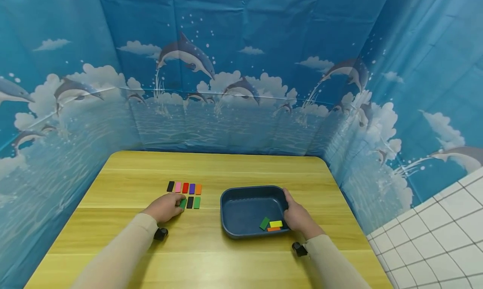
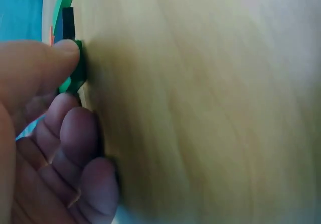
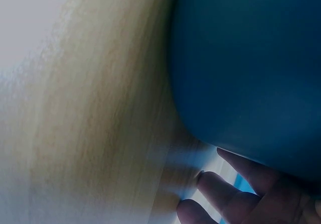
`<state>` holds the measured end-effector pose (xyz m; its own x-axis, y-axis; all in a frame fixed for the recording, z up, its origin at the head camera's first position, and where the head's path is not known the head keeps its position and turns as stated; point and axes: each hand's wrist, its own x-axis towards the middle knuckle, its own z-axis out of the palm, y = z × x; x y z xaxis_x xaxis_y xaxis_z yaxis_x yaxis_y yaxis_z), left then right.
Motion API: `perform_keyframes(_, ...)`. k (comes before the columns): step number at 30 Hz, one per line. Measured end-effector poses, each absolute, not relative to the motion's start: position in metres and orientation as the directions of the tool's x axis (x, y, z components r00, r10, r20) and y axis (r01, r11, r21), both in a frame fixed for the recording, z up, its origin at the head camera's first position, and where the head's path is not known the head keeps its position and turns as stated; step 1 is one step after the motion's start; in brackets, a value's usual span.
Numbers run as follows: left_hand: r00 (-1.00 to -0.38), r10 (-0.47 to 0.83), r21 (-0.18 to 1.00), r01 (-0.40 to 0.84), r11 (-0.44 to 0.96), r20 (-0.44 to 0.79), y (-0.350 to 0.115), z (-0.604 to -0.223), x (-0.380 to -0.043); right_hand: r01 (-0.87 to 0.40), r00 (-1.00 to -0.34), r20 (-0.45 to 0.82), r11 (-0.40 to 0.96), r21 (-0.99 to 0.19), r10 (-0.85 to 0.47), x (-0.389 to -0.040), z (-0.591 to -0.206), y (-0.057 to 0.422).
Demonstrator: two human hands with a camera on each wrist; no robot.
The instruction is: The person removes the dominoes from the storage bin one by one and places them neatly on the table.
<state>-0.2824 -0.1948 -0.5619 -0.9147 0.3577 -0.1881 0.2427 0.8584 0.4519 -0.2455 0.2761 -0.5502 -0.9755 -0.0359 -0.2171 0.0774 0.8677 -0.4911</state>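
At the left of the table, my left hand (image 1: 164,206) pinches a green domino-like block (image 1: 183,204) between thumb and fingers, at the left end of a front row. In the left wrist view the thumb lies over this block (image 2: 79,68). Beside it in the row are a black block (image 1: 190,202) and another green block (image 1: 197,203). My right hand (image 1: 299,217) holds the right side of a dark blue tub (image 1: 241,187); its fingers lie against the outer wall in the right wrist view. Inside the tub lie a green block (image 1: 264,223), a yellow block (image 1: 276,224) and an orange block (image 1: 273,229).
Behind the front row stands a row of black (image 1: 170,186), pink (image 1: 178,187), red (image 1: 185,188), purple (image 1: 192,189) and orange (image 1: 198,189) blocks. The wooden table (image 1: 211,264) meets a dolphin-print curtain (image 1: 226,125) at its back and sides.
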Motion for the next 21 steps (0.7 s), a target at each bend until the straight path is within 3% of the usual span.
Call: perform_keyframes(21,-0.955,0.241,0.573,0.101,0.814,-0.175,-0.204,-0.577,-0.291,0.064,-0.978,-0.204,0.869,-0.490,-0.044,-0.245,-0.551,0.278)
